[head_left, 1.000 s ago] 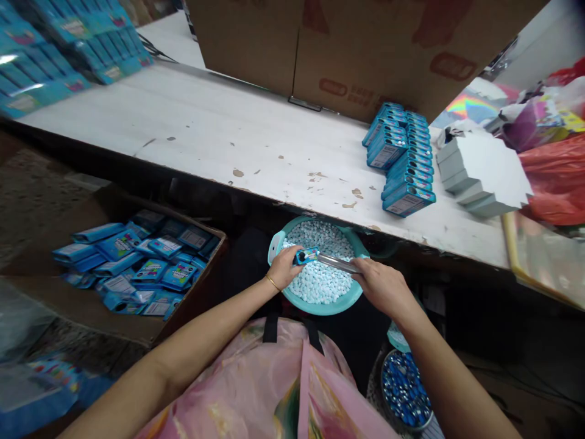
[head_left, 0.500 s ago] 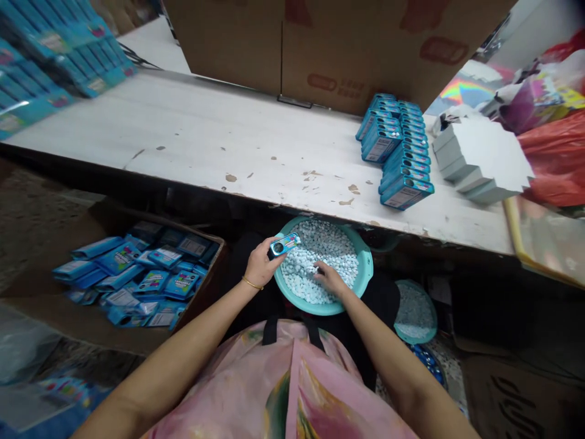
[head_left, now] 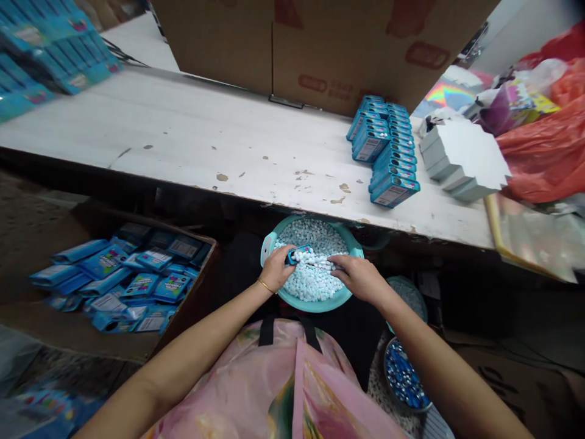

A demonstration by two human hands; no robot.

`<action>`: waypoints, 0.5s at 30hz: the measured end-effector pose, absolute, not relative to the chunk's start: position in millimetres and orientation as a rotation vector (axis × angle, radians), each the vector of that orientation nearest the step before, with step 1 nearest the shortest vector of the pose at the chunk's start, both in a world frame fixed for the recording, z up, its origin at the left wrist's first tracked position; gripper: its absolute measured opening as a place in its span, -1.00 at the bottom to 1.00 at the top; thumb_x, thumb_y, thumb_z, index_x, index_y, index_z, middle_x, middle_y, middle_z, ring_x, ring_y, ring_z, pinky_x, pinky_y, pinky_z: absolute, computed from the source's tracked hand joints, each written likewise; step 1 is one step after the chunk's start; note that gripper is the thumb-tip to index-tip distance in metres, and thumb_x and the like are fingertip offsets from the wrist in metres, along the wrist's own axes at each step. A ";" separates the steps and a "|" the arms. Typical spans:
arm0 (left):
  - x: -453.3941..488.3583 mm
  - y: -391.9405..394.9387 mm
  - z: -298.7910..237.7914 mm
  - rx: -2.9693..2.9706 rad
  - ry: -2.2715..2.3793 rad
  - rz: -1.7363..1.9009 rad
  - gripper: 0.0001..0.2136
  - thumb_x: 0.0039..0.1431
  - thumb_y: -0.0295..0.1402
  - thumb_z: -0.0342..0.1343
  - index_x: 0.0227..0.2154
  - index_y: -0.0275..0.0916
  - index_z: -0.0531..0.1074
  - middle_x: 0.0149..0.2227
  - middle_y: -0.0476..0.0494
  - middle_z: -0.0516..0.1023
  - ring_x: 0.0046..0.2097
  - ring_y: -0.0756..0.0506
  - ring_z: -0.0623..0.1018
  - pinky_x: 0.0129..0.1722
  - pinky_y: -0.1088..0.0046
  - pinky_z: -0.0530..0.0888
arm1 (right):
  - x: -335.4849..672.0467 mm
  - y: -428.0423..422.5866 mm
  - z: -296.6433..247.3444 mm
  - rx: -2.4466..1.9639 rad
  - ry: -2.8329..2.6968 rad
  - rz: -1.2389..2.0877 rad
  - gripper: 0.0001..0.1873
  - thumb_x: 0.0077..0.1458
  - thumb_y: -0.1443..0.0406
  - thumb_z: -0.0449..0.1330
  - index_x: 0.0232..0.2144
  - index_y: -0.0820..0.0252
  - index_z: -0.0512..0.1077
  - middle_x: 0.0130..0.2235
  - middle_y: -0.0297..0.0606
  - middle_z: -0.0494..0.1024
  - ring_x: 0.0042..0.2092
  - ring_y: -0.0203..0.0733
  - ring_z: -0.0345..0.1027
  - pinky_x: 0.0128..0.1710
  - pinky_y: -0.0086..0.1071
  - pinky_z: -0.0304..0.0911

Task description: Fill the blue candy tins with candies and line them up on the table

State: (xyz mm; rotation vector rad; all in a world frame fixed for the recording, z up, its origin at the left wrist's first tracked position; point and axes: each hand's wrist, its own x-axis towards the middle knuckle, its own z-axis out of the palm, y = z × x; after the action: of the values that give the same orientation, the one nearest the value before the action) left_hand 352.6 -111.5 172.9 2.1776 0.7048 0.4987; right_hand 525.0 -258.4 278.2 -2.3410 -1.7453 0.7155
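Right hand (head_left: 361, 277), half a second earlier down among the pale pieces (head_left: 315, 283), had come up and out toward the box; a heaped row of pieces spanned hand to box. Left hand (head_left: 278, 269) had carried the blue box (head_left: 291, 255) nearer the bowl's (head_left: 315, 305) middle. Pieces covered its printed top. Bowl's left handle (head_left: 269, 244) stood uncovered.

Blue boxes (head_left: 393, 160), white stack (head_left: 466, 155) on worn bench (head_left: 192, 137)

two hands (head_left: 277, 270) seen, one bracelet (head_left: 267, 285) worn, one box (head_left: 291, 256) held, two pellet-filled basins (head_left: 315, 306) shown, one bowl (head_left: 414, 409), one open carton (head_left: 192, 292) of packs (head_left: 141, 285) (too jumbled to be counted)
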 end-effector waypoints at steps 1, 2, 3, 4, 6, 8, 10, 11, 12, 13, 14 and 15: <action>353.8 -113.8 171.1 2.184 0.693 0.493 -0.58 -0.12 -0.50 0.06 -0.10 -0.22 0.31 -0.11 -0.13 0.43 -0.06 -0.13 0.39 -0.03 0.28 0.32 | 520.6 -254.6 282.9 -2.407 -1.800 0.677 -0.65 0.08 0.22 0.01 -0.05 0.06 0.27 -0.15 -0.21 0.45 -0.14 -0.13 0.31 -0.22 -0.36 0.13; 354.7 -115.6 169.1 2.191 0.683 0.489 -0.58 -0.11 -0.50 0.06 -0.09 -0.22 0.30 -0.10 -0.14 0.42 -0.05 -0.14 0.39 -0.02 0.27 0.31 | 515.7 -250.8 287.0 -2.463 -1.850 0.641 -0.66 0.09 0.22 0.00 -0.06 0.06 0.28 -0.17 -0.20 0.46 -0.17 -0.13 0.32 -0.24 -0.35 0.14; 355.3 -116.9 167.0 2.196 0.676 0.487 -0.59 -0.10 -0.49 0.06 -0.09 -0.22 0.30 -0.10 -0.15 0.42 -0.04 -0.14 0.38 -0.02 0.26 0.31 | 510.6 -247.3 290.7 -2.508 -1.894 0.609 -0.68 0.09 0.22 -0.01 -0.08 0.07 0.28 -0.20 -0.19 0.46 -0.21 -0.12 0.33 -0.27 -0.35 0.14; 355.6 -117.7 164.9 2.201 0.670 0.487 -0.59 -0.09 -0.47 0.07 -0.09 -0.23 0.29 -0.09 -0.16 0.41 -0.04 -0.14 0.38 -0.02 0.26 0.31 | 505.4 -244.1 294.5 -2.541 -1.932 0.580 -0.71 0.10 0.22 -0.03 -0.11 0.09 0.30 -0.23 -0.18 0.46 -0.24 -0.12 0.34 -0.30 -0.35 0.14; 355.9 -118.3 161.3 2.206 0.671 0.484 -0.60 -0.07 -0.45 0.08 -0.09 -0.22 0.30 -0.09 -0.16 0.41 -0.04 -0.14 0.38 -0.02 0.26 0.31 | 496.9 -239.5 302.3 -2.581 -1.995 0.535 -0.76 0.12 0.25 -0.06 -0.20 0.14 0.32 -0.29 -0.16 0.46 -0.30 -0.13 0.35 -0.35 -0.35 0.13; 355.5 -117.6 159.1 2.205 0.681 0.481 -0.61 -0.06 -0.43 0.08 -0.09 -0.22 0.30 -0.10 -0.15 0.41 -0.04 -0.14 0.39 -0.02 0.27 0.32 | 494.5 -239.6 309.3 -2.595 -2.029 0.494 -0.79 0.11 0.28 -0.06 -0.24 0.16 0.32 -0.31 -0.15 0.45 -0.31 -0.14 0.35 -0.36 -0.37 0.12; 354.2 -115.8 158.9 2.193 0.696 0.496 -0.62 -0.05 -0.42 0.08 -0.10 -0.22 0.30 -0.11 -0.14 0.42 -0.05 -0.13 0.40 -0.03 0.30 0.33 | 501.4 -246.3 311.1 -2.609 -2.022 0.464 -0.81 0.12 0.27 -0.05 -0.25 0.15 0.31 -0.30 -0.17 0.44 -0.30 -0.16 0.34 -0.35 -0.39 0.12; 353.2 -114.6 159.6 2.185 0.703 0.512 -0.63 -0.05 -0.41 0.08 -0.10 -0.22 0.30 -0.12 -0.14 0.43 -0.06 -0.12 0.40 -0.04 0.31 0.33 | 508.0 -251.8 308.0 -2.623 -2.002 0.455 -0.81 0.12 0.26 -0.05 -0.23 0.14 0.30 -0.28 -0.18 0.44 -0.28 -0.16 0.34 -0.34 -0.39 0.12; 352.0 -113.2 160.9 2.177 0.710 0.527 -0.64 -0.04 -0.40 0.08 -0.10 -0.22 0.30 -0.12 -0.14 0.44 -0.06 -0.12 0.41 -0.04 0.31 0.33 | 516.0 -258.1 301.4 -2.642 -1.974 0.448 -0.80 0.12 0.25 -0.05 -0.20 0.12 0.28 -0.26 -0.19 0.43 -0.27 -0.17 0.34 -0.33 -0.39 0.12; 350.5 -111.7 162.7 2.169 0.718 0.539 -0.64 -0.04 -0.40 0.08 -0.11 -0.23 0.30 -0.13 -0.14 0.44 -0.07 -0.12 0.41 -0.05 0.32 0.34 | 524.4 -264.4 291.0 -2.667 -1.939 0.452 -0.79 0.13 0.24 -0.04 -0.18 0.11 0.26 -0.24 -0.20 0.43 -0.25 -0.17 0.34 -0.31 -0.39 0.13; 349.0 -110.1 165.0 2.162 0.726 0.546 -0.64 -0.04 -0.39 0.09 -0.11 -0.22 0.30 -0.13 -0.14 0.44 -0.07 -0.12 0.41 -0.05 0.32 0.34 | 531.9 -269.7 276.8 -2.696 -1.896 0.479 -0.79 0.12 0.24 -0.03 -0.16 0.10 0.24 -0.23 -0.20 0.43 -0.24 -0.17 0.34 -0.30 -0.38 0.13; 347.3 -108.6 167.5 2.154 0.737 0.549 -0.64 -0.03 -0.38 0.09 -0.11 -0.22 0.30 -0.13 -0.13 0.44 -0.07 -0.12 0.41 -0.05 0.32 0.33 | 537.3 -273.3 259.4 -2.718 -1.839 0.526 -0.78 0.11 0.26 -0.02 -0.15 0.11 0.24 -0.22 -0.20 0.43 -0.22 -0.16 0.34 -0.29 -0.37 0.13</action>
State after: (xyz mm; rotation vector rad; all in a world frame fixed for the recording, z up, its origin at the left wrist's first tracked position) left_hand 347.3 -108.6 167.5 2.1537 0.7371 0.5491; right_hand 537.3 -273.3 259.4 -2.7182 -1.8389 0.5258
